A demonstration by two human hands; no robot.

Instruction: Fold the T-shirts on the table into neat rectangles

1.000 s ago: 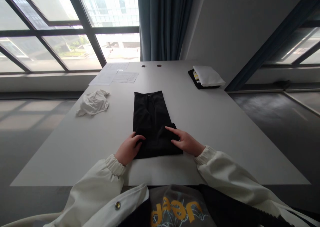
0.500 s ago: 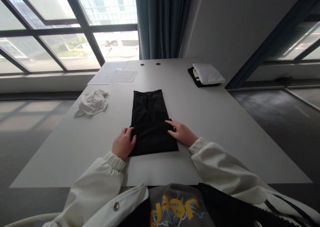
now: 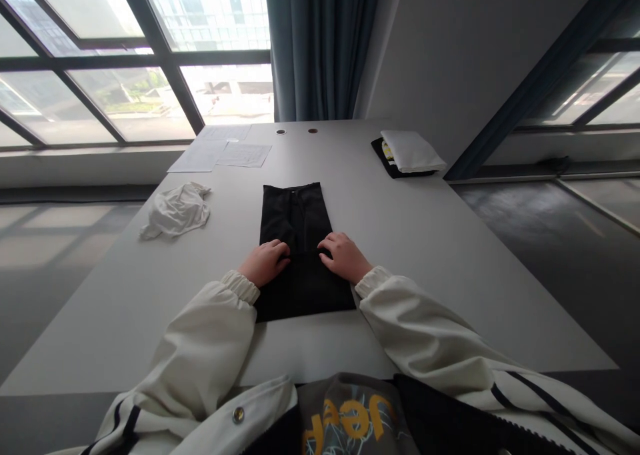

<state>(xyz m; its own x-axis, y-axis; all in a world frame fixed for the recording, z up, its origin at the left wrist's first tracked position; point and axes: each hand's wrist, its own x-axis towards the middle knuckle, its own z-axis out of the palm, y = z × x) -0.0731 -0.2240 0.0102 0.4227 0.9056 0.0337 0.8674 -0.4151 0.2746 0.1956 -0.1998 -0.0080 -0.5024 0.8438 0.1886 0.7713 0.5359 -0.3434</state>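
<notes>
I see one grey table. Directly on it lie a folded black garment at centre and a crumpled white cloth to its left. Paper sheets lie far left, a folded stack far right.

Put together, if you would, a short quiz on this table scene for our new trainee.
1. True or false: the left hand and the right hand both rest on the black garment.
2. Where does the crumpled white cloth lie on the table? A) on the garment B) to the garment's left, apart from it C) under the right hand
3. Fill in: near the table's far left corner lie sheets of ____.
Key: 1 true; 2 B; 3 paper.
</notes>
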